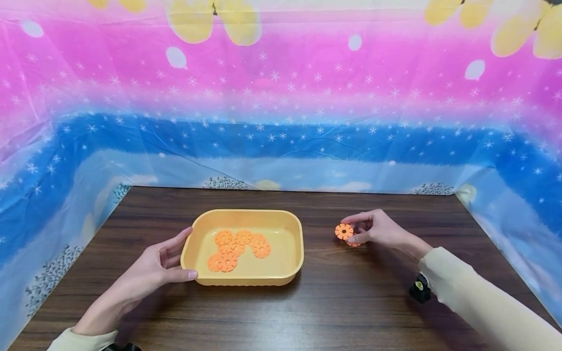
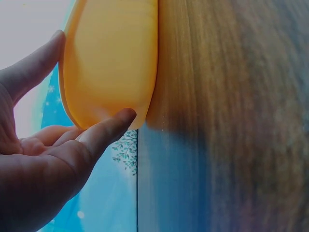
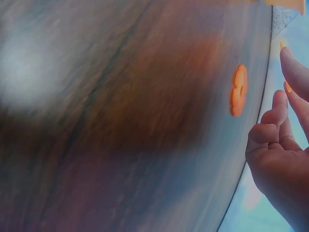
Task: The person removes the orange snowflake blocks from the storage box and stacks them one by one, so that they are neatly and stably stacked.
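A yellow rectangular tray [image 1: 281, 267] stands on the table, with several orange notched, flower-shaped discs [image 1: 227, 262] lying in its left and middle part, some overlapping. My left hand [image 1: 151, 267] holds the tray's left end, its thumb at the near corner and its fingers along the left side. Right of the tray, my right hand [image 1: 379, 233] pinches one notched disc [image 1: 344, 231] by its edge between thumb and fingers, tilted up. A second notched disc [image 3: 238, 91] lies on the table below that hand, partly covered by the thumb in the head view.
Dark wood-grain table [image 1: 333, 312] beneath everything. A pink and blue patterned curtain [image 1: 281, 141] encloses the back and both sides of the table. A small black device [image 1: 420, 288] is strapped at the right wrist.
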The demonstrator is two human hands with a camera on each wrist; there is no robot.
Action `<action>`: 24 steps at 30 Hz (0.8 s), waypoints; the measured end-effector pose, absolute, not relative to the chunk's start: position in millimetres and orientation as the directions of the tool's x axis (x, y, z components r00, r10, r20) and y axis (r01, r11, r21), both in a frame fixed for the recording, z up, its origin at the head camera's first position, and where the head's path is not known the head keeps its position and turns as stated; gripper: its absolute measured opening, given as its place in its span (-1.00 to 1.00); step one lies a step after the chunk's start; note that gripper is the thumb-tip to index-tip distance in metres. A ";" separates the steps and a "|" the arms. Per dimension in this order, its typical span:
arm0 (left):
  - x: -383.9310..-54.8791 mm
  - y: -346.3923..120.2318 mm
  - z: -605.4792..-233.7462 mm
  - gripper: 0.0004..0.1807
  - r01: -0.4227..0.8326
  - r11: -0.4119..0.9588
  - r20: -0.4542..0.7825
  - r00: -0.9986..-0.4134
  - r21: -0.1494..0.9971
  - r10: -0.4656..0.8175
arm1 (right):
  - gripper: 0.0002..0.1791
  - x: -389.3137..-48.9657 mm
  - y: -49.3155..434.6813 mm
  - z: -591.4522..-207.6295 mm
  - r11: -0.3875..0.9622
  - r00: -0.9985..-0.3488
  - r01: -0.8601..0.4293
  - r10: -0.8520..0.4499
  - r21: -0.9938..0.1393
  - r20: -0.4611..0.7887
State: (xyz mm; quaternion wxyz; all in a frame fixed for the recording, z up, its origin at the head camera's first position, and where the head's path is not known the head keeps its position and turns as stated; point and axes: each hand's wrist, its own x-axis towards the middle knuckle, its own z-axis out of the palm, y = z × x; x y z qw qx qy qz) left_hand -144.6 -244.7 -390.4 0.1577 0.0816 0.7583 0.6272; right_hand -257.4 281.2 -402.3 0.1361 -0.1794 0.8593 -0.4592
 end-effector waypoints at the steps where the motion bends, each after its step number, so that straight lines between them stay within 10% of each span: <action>1: -144.5 -244.8 -390.6 0.15 -0.074 0.198 -0.136 -0.937 0.977 0.322 | -0.44 -257.1 282.9 -402.5 0.515 -0.897 -0.190 -0.437 -0.836 -0.066; 24: -144.3 -244.7 -390.5 0.14 -0.068 0.216 -0.135 -0.940 0.974 0.313 | -0.50 -253.0 303.9 -408.8 0.567 -0.892 -0.237 -0.449 -0.789 -0.055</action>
